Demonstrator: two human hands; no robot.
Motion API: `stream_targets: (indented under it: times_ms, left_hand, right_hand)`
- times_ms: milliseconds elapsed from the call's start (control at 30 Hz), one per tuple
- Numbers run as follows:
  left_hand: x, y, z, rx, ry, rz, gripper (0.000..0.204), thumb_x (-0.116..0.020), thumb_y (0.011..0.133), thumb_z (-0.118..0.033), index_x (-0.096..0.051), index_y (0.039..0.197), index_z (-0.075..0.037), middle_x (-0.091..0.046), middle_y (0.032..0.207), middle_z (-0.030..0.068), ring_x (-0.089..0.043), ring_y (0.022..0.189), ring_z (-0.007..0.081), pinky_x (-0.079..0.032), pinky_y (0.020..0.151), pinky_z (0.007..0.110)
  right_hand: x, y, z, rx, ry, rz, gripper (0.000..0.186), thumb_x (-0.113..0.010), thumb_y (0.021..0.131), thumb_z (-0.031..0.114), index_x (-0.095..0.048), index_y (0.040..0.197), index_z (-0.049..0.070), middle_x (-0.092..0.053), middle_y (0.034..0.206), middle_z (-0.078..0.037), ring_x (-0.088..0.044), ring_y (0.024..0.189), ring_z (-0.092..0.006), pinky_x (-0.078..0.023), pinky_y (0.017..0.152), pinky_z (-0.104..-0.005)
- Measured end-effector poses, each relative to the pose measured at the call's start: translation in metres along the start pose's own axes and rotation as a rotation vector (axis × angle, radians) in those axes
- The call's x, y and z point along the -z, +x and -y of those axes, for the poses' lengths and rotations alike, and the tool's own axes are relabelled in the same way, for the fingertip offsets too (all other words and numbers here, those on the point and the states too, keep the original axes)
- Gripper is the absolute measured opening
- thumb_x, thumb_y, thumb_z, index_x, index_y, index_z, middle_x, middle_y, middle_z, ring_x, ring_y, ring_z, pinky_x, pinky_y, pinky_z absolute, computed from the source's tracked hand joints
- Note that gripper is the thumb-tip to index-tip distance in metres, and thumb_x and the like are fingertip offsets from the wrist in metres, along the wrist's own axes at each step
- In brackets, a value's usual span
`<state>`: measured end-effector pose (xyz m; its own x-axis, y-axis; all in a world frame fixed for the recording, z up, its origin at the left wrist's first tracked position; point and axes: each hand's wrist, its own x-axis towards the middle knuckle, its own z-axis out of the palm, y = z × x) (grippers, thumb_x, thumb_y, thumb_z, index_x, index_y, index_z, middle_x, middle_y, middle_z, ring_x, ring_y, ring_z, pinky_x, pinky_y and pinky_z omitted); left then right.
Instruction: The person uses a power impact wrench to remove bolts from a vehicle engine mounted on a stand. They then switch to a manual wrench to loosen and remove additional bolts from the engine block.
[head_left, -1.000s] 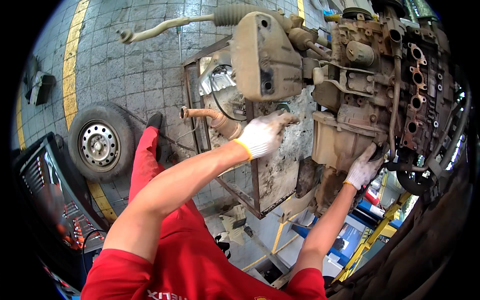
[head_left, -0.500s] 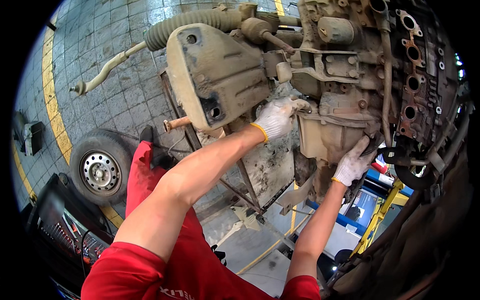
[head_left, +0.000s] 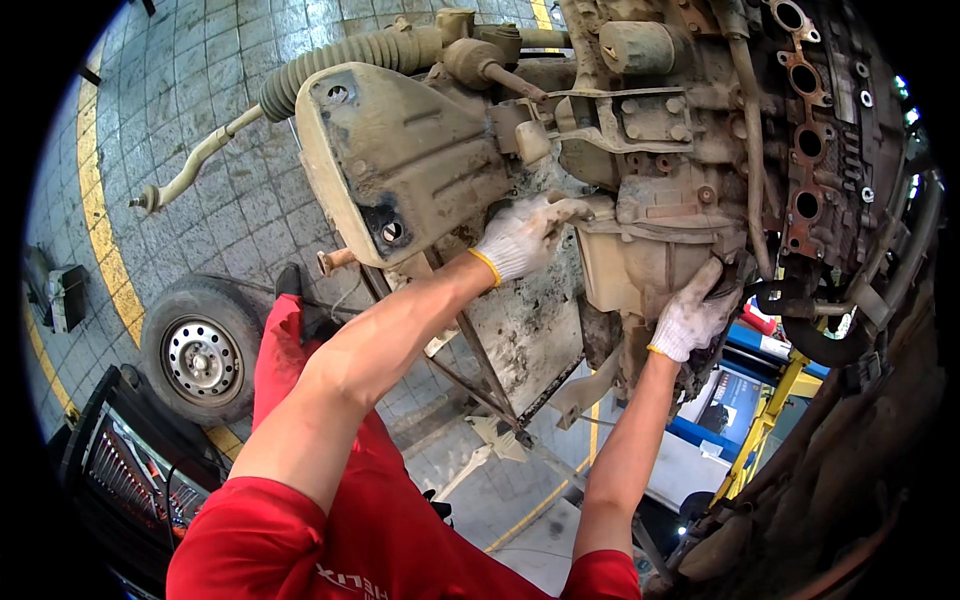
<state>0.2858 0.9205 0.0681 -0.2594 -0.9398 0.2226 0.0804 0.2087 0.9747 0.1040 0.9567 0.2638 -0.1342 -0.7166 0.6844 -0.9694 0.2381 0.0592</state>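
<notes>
A dusty gearbox housing (head_left: 655, 265) sits in front of me, joined to a dirt-covered engine block (head_left: 690, 130). My left hand (head_left: 525, 235), in a white knit glove with a yellow cuff, has its fingers curled on the housing's left upper edge. On the opposite side, my right hand (head_left: 692, 315), in a similar glove, grips the housing's right lower edge; some of its fingertips are hidden behind dark parts. Left of my left hand hangs a large tan metal crossmember plate (head_left: 410, 150) with round holes. Above it runs a ribbed rubber boot (head_left: 345, 65) with a steering rod (head_left: 200, 165).
A wheel with a tyre (head_left: 200, 355) lies on the tiled floor at the left. An open tool case (head_left: 130, 465) stands at the lower left. Beneath the gearbox is a metal frame (head_left: 480, 350). A yellow metal stand (head_left: 765, 430) is at the right, near the exhaust manifold gasket (head_left: 808, 140).
The engine, gearbox and crossmember appear shifted left and slightly up or down in view as my head moves. Both hands keep their places on the housing.
</notes>
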Motion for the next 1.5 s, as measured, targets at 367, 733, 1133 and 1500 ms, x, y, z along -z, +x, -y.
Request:
stream_targets:
  times_ms: [367,733,1133,1500]
  left_hand:
    - [0.009,0.008,0.014,-0.122,-0.113,0.061,0.034,-0.064,0.102,-0.019,-0.062,0.135,-0.014,-0.071,0.118,0.0195,-0.070,0.106,0.0390,-0.060,0.088,0.044]
    - [0.010,0.022,-0.005,0.315,0.081,0.206,0.037,-0.062,0.104,-0.035,-0.062,0.132,-0.011,-0.072,0.117,0.0227,-0.070,0.106,0.0419,-0.056,0.089,0.049]
    - [0.028,0.000,-0.093,0.488,0.387,0.285,0.047,-0.054,0.096,-0.023,-0.058,0.135,0.004,-0.073,0.108,0.0298,-0.073,0.104,0.0425,-0.057,0.092,0.050]
    - [0.010,0.043,-0.026,0.394,0.077,0.082,0.047,-0.068,0.094,-0.046,-0.074,0.123,-0.009,-0.075,0.102,0.0220,-0.073,0.097,0.0358,-0.055,0.088,0.044]
  right_hand:
    - [-0.006,0.000,-0.003,0.043,0.013,-0.061,0.061,-0.061,0.104,0.041,-0.056,0.137,-0.010,-0.060,0.138,-0.033,-0.059,0.126,-0.0487,-0.048,0.108,-0.0533]
    - [-0.011,0.001,-0.008,0.084,-0.040,-0.093,0.073,-0.061,0.101,0.052,-0.053,0.139,-0.010,-0.061,0.134,-0.034,-0.061,0.122,-0.0488,-0.050,0.104,-0.0525]
    - [-0.007,0.007,-0.006,0.037,-0.014,-0.031,0.080,-0.066,0.095,0.058,-0.053,0.141,-0.006,-0.056,0.142,-0.031,-0.056,0.129,-0.0475,-0.047,0.109,-0.0525]
    - [0.018,0.020,-0.014,0.037,0.106,0.092,0.079,-0.066,0.096,0.058,-0.055,0.140,-0.007,-0.055,0.141,-0.034,-0.052,0.131,-0.0491,-0.042,0.112,-0.0558]
